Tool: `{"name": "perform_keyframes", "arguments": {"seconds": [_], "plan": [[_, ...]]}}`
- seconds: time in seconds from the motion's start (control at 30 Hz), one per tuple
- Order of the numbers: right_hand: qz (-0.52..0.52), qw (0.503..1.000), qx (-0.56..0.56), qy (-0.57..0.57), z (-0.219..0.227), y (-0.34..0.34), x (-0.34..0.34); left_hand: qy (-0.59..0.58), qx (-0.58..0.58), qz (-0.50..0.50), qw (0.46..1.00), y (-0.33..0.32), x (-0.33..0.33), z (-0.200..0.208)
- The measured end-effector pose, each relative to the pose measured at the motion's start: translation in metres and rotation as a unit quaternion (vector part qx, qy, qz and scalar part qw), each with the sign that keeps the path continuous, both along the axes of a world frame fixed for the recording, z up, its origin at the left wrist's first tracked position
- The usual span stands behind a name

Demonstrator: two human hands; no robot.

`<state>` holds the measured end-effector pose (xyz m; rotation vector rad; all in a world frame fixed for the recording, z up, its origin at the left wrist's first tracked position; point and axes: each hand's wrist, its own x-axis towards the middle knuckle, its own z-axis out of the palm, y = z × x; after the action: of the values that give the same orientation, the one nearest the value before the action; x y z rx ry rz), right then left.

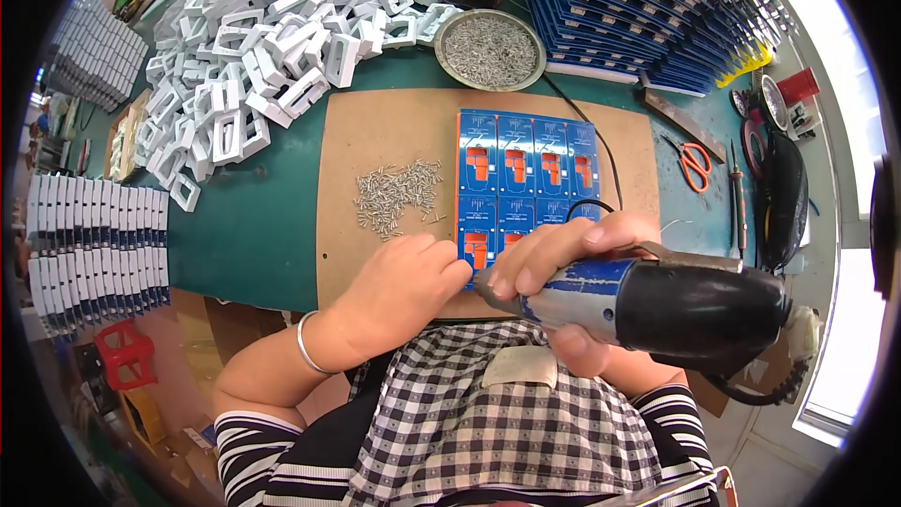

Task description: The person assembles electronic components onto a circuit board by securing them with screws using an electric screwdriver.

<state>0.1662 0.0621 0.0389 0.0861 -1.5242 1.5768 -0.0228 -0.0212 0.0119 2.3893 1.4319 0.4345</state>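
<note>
Right hand (554, 268) grips electric screwdriver (657, 300); left hand (404, 286) steadies blue boards (526, 183)

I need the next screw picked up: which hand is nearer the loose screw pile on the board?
Left. The left hand rests on the board just below the screw pile. The right hand is farther right, gripping the electric screwdriver over the blue panels.

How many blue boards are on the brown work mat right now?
8: four in the top row, four in the bottom row. The right hand and the driver cover part of the bottom row, so more could be hidden.
</note>
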Motion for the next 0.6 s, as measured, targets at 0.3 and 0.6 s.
{"name": "perform_keyframes", "arguments": {"seconds": [0.3,0.6], "plan": [[0.009,1.0,-0.017,0.019,-0.004,0.0,-0.001,-0.135,0.027,0.064,0.988,-0.009,0.002,-0.02],[-0.014,0.999,-0.015,-0.043,0.002,-0.004,-0.003,-0.177,0.019,0.067,0.982,-0.006,-0.001,-0.026]]}}
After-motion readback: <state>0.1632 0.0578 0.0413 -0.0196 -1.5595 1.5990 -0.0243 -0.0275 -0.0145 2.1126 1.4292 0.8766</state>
